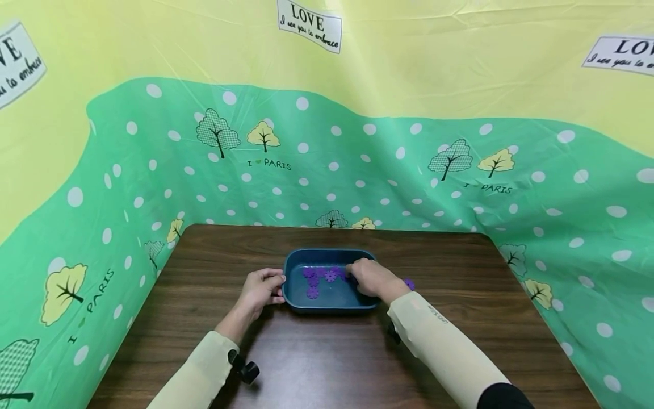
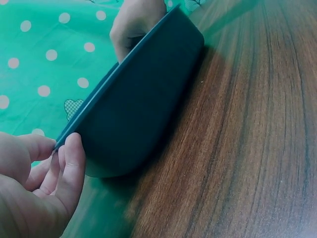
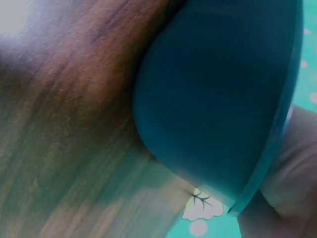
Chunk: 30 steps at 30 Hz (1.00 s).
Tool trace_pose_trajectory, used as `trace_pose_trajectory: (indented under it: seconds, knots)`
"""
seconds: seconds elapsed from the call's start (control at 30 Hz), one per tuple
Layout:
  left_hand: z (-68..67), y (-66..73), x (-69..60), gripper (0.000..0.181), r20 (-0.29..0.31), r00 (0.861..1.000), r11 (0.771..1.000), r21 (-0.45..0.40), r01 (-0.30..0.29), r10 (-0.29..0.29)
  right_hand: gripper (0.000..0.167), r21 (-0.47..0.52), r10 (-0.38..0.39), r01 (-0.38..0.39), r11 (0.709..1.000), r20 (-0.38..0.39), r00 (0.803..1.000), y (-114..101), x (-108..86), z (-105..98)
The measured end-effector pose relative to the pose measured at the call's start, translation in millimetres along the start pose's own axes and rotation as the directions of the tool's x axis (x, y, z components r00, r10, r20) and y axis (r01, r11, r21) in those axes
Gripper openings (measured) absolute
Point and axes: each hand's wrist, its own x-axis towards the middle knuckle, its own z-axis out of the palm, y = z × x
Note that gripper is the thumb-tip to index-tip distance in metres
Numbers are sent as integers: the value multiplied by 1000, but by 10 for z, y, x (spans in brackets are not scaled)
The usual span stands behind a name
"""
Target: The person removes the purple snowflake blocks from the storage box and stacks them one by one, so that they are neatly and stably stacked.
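A dark blue rectangular tray (image 1: 327,310) stands on the table, with several purple notched discs (image 1: 330,276) lying inside toward its left and back. My left hand (image 1: 261,289) pinches the tray's left rim between thumb and fingers; the left wrist view shows this hand (image 2: 47,183) at the rim. Over the tray's right side, my right hand (image 1: 373,277) reaches in with bent fingers beside the discs. Its fingertips are hidden, so whether they hold a disc does not show. In the right wrist view the tray's wall (image 3: 213,99) covers most of that hand (image 3: 292,173).
One more purple disc (image 1: 409,283) lies on the brown wooden table (image 1: 317,352), right of the tray beside my right wrist. A green and yellow printed cloth (image 1: 306,153) hangs behind the table and along both sides.
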Motion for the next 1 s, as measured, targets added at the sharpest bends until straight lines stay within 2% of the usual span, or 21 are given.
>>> trace_pose_trajectory:
  seconds: [0.23,0.63,1.0]
  knots:
    - [-4,-2,2,32,9,1000,1000,-2,2,-1,26,-36,-10,9,999,-13,1000,1,-12,26]
    - [0,2,8,32,4,1000,1000,2,7,-7,33,-30,11,-10,999,7,1000,-8,22,48]
    - [-18,-25,22,35,7,1000,1000,5,5,-5,16,-12,-22,22,1000,-5,1000,-1,4,4]
